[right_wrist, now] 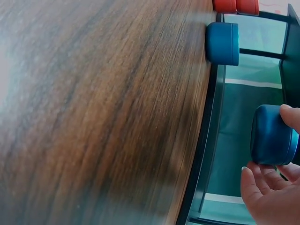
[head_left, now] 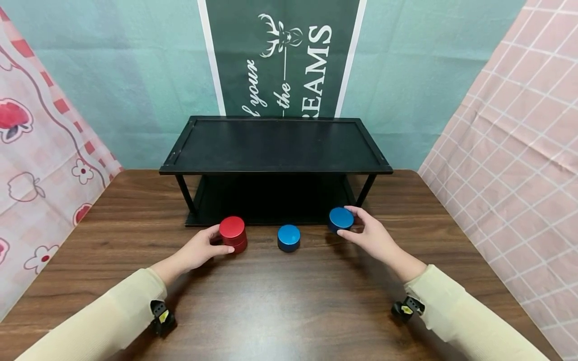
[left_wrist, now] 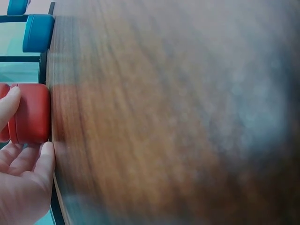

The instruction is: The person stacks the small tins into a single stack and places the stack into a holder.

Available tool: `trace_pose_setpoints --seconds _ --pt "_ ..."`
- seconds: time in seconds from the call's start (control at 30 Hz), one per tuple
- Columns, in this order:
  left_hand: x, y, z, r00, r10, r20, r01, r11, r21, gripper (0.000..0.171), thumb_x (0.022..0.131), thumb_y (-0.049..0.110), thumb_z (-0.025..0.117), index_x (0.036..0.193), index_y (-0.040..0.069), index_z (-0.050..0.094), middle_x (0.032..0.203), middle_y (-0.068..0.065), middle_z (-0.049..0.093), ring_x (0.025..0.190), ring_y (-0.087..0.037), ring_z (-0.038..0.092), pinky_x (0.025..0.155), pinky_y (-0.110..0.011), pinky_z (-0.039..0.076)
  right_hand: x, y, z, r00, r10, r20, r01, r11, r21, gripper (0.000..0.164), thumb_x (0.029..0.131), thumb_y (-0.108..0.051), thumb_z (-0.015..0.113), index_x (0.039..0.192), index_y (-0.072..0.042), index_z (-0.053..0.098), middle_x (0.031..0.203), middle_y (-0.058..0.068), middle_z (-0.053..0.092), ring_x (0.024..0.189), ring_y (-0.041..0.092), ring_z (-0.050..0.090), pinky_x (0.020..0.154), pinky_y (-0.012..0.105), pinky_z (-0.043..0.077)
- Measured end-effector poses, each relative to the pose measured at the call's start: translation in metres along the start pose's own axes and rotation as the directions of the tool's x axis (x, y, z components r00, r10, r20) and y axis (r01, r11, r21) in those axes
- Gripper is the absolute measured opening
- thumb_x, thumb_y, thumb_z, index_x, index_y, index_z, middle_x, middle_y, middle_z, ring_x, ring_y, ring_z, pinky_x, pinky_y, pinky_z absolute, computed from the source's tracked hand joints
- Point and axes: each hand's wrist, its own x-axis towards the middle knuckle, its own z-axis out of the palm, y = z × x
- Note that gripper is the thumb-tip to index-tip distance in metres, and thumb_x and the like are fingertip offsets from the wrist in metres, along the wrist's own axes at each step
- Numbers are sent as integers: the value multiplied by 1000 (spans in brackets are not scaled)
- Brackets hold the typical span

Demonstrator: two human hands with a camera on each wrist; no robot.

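Note:
Two round red tins (head_left: 234, 235), stacked one on the other, stand on the table left of centre. My left hand (head_left: 198, 248) grips the stack from its left side, thumb in front and fingers behind; the left wrist view shows the thumb (left_wrist: 10, 104) near the seam between the tins. A round blue tin (head_left: 340, 219) is pinched between the thumb and fingers of my right hand (head_left: 372, 234). In the right wrist view that held blue tin (right_wrist: 272, 135) hangs above the tabletop. Between the hands a second blue tin (head_left: 289, 237) sits on the table.
A black two-level rack (head_left: 275, 145) stands at the back of the wooden table (head_left: 289, 301), its lower shelf (head_left: 275, 200) just behind the tins. Printed cloths hang at the back (head_left: 149, 75) and both sides. A small black device sits at each sleeve cuff.

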Motion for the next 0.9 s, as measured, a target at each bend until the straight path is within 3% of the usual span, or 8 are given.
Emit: trace_pose_setpoints --seconds 0.9 --pt "-1 -3 1 1000 -15 -11 15 1000 -14 62 84 21 70 135 -3 42 129 -20 52 123 -36 44 101 -52 32 4 -20 16 997 -49 52 46 997 62 63 85 -21 70 136 -2 40 118 16 56 103 29 58 82 39 51"
